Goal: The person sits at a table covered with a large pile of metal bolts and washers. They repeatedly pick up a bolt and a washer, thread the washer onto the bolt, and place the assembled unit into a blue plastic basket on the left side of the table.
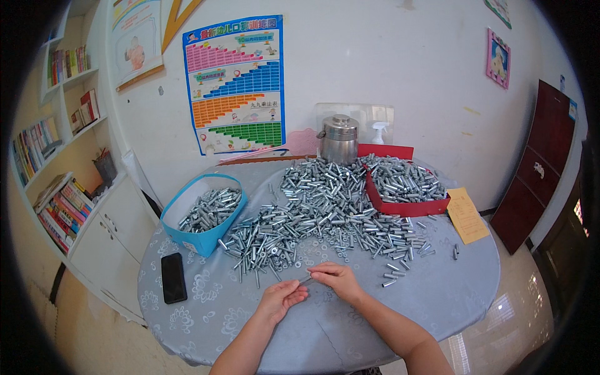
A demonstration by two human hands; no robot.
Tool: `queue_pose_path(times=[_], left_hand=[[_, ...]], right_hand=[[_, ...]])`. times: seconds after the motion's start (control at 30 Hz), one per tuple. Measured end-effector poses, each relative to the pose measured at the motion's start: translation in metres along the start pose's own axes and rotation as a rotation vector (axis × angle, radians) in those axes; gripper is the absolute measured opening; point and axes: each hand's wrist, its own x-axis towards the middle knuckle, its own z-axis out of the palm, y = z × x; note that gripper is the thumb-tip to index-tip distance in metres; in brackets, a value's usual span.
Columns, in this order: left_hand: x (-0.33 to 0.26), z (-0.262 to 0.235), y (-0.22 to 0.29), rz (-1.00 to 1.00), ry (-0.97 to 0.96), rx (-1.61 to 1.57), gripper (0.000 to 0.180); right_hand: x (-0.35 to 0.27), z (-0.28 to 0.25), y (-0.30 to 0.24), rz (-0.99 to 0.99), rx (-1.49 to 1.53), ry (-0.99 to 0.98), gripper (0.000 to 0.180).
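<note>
My left hand [281,295] and my right hand [335,278] meet near the front of a round table with a grey flowered cloth [437,294]. Together they pinch one small silver bolt [307,280] between the fingertips. Just beyond the hands spreads a big heap of silver bolts, sleeves and washers [319,212]. A blue box [203,215] at the left holds more of the metal parts. A red box [406,206] at the right is also full of them.
A black phone [173,277] lies at the table's left edge. A steel lidded pot [338,139] stands at the back by the wall. A yellow paper [467,214] lies at the right. White cabinet and bookshelves stand left, a dark red cabinet right.
</note>
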Motion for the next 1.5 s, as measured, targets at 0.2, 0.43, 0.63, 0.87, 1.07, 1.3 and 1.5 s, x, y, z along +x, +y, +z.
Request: queue_pose_path(times=[0.2, 0.43, 0.63, 0.87, 1.07, 1.3, 1.5], left_hand=[[0.000, 0.000, -0.001, -0.035, -0.112, -0.055, 0.021], [-0.003, 0.005, 0.000, 0.080, -0.014, 0.015, 0.020], [-0.004, 0.004, 0.004, 0.137, 0.045, -0.003, 0.020], [-0.004, 0.004, 0.005, 0.140, 0.059, 0.006, 0.020], [-0.004, 0.005, 0.004, 0.140, 0.078, 0.042, 0.020], [-0.003, 0.004, 0.002, 0.136, 0.086, 0.061, 0.020], [-0.005, 0.006, 0.002, 0.120, 0.077, 0.061, 0.020]], right_hand=[[0.000, 0.000, 0.003, -0.045, 0.077, -0.048, 0.021], [0.001, 0.000, -0.007, 0.037, -0.073, 0.134, 0.021], [0.007, -0.027, 0.016, -0.237, -0.747, 0.209, 0.020], [0.004, -0.009, 0.014, -0.304, -0.991, 0.171, 0.017], [0.004, -0.009, 0.012, -0.262, -1.000, 0.131, 0.012], [0.005, -0.008, 0.008, -0.277, -0.608, 0.255, 0.011], [-0.002, -0.001, -0.001, -0.257, -0.360, 0.171, 0.013]])
